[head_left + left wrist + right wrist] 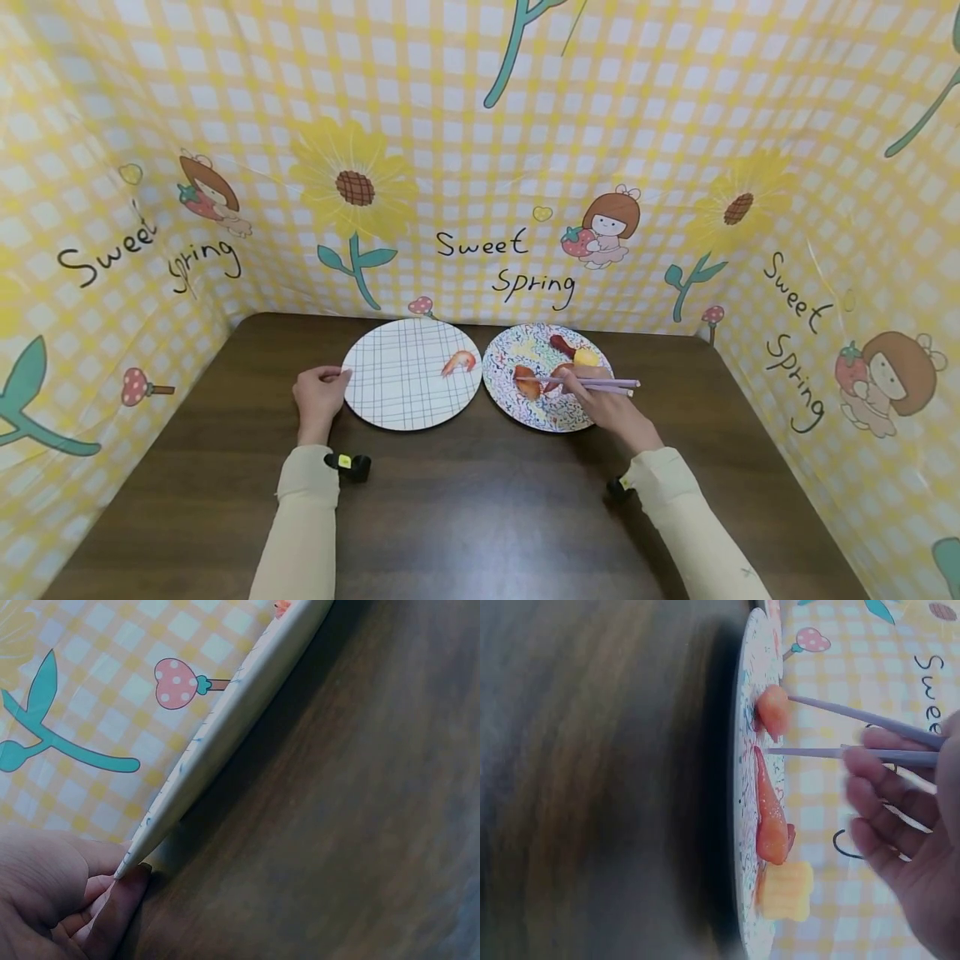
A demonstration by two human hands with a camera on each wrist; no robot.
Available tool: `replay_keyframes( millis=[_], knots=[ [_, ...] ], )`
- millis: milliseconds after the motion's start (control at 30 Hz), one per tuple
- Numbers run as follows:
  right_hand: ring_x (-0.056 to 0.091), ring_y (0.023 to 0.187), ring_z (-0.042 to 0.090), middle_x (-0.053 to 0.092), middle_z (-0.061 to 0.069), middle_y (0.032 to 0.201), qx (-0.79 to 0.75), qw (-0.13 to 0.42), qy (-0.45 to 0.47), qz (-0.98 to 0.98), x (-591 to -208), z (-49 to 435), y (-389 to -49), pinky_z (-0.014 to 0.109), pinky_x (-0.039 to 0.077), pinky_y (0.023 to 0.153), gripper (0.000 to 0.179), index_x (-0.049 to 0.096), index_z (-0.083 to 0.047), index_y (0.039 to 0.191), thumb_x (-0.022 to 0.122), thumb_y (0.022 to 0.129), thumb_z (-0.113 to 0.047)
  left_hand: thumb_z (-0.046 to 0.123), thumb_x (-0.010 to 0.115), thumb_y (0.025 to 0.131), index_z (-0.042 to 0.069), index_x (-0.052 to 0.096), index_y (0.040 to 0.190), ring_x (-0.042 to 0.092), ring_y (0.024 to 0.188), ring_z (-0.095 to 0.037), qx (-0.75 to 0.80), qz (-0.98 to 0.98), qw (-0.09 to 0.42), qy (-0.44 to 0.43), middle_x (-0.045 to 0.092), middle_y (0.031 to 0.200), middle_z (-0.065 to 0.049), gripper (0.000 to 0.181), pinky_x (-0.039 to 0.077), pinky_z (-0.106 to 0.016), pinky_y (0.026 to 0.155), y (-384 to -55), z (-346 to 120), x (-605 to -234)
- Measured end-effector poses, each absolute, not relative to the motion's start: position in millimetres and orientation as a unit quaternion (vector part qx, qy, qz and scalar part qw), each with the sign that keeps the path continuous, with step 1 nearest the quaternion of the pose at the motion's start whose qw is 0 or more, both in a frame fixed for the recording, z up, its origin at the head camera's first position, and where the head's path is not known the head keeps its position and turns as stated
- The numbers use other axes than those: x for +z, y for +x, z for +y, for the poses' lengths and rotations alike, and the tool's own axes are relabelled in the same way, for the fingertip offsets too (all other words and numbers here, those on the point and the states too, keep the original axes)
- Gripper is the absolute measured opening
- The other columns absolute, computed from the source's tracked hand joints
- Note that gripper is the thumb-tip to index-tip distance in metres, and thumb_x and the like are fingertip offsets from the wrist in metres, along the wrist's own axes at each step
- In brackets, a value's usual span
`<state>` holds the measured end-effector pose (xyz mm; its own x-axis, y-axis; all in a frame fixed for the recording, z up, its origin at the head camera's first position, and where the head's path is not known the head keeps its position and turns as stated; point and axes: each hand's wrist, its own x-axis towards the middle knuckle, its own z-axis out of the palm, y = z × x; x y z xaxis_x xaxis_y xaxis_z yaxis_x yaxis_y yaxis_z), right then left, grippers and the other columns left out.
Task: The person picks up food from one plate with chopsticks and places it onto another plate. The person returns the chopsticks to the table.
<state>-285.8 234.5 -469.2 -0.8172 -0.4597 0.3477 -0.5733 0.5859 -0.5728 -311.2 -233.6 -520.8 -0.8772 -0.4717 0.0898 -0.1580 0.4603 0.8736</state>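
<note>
My left hand [318, 396] pinches the left edge of a white plate [397, 375] with blue grid lines, thumb and finger at its rim in the left wrist view. On that plate's right side lies a shrimp [459, 362]. My right hand [611, 412] holds a pair of purple chopsticks [855, 712] over a speckled, many-coloured plate [501, 354]. Their tips are spread apart: one overlaps a rounded orange-brown food piece [773, 709], the other points at the plate beside it. A long reddish-orange food piece [771, 825] lies nearby, partly hidden by my hand in the head view.
A yellow ridged block [787, 889] and a dark red piece [561, 345] also lie on the speckled plate. Both plates stand side by side at the back of the brown table [465, 500]. A yellow checked cloth [480, 167] walls the back and sides.
</note>
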Motion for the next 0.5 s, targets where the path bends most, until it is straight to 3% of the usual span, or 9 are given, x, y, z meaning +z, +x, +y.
replay_keyframes(
  millis=[167, 367, 500],
  knots=[
    [0.065, 0.08, 0.038, 0.072, 0.019, 0.089, 0.384, 0.047, 0.295, -0.874, -467, 230, -288, 0.028, 0.053, 0.071, 0.031, 0.073, 0.002, 0.097, 0.047, 0.107, -0.01, 0.022, 0.07, 0.096, -0.005, 0.075, 0.108, 0.066, 0.097, -0.036, -0.486, -0.838, 0.16, 0.19, 0.073, 0.103, -0.025, 0.03, 0.048, -0.044, 0.085, -310, -234, -520],
    [0.058, 0.069, 0.02, 0.065, 0.013, 0.075, 0.316, 0.122, 0.372, -0.864, -454, 213, -281, 0.032, 0.051, 0.067, 0.025, 0.068, -0.001, 0.077, 0.055, 0.098, 0.005, 0.022, 0.07, 0.096, -0.005, 0.075, 0.107, 0.066, 0.096, -0.036, -0.485, -0.838, 0.164, 0.19, 0.073, 0.101, -0.024, 0.029, 0.048, -0.044, 0.085, -310, -233, -519],
    [0.055, 0.068, 0.015, 0.061, 0.006, 0.071, 0.293, 0.146, 0.395, -0.859, -455, 209, -278, 0.033, 0.049, 0.066, 0.024, 0.065, -0.001, 0.072, 0.057, 0.094, 0.006, 0.022, 0.07, 0.096, -0.005, 0.075, 0.107, 0.066, 0.096, -0.036, -0.484, -0.839, 0.164, 0.188, 0.074, 0.1, -0.024, 0.03, 0.048, -0.043, 0.083, -310, -234, -519]
  ],
)
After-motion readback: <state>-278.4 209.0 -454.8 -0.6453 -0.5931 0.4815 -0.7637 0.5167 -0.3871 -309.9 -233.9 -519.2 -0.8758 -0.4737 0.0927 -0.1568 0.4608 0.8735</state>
